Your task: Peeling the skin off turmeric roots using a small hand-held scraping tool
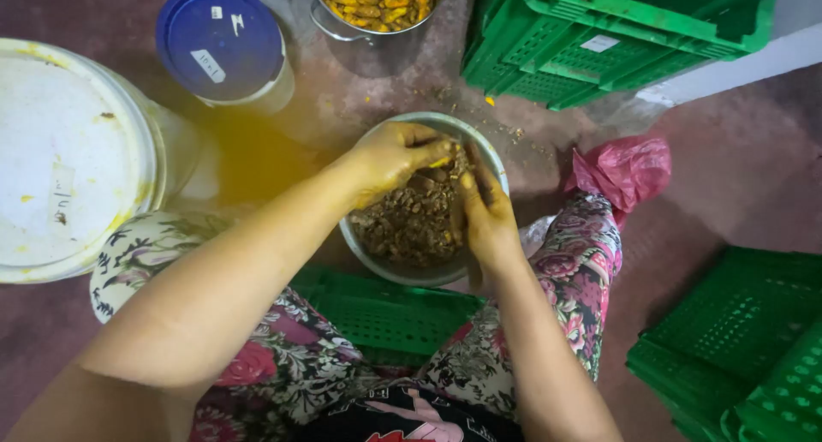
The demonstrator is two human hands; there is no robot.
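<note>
1. Buckets flank the seated person: a white lidded bucket [64,151], a blue-lidded tub [221,41].
2. Between the knees sits a metal bowl [390,269] of brown peelings, close for reach.
3. Left hand [387,158] pinches a yellow root piece [440,162] (stained fingers curled); right hand [488,219] closes beside it, contents hidden.

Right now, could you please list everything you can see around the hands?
metal bowl: one, grey, on the floor between the knees, full of brown scraps.
yellow piece: one, pinched over the bowl.
metal pot: one, top centre, holding yellow peeled roots.
white bucket: one, lidded, left.
blue-lidded tub: one, top left.
green crates: several, top right, lower right and under the bowl.
pink bag: one, right.
left hand: fingers on the yellow piece.
right hand: at the bowl's right rim.
</note>
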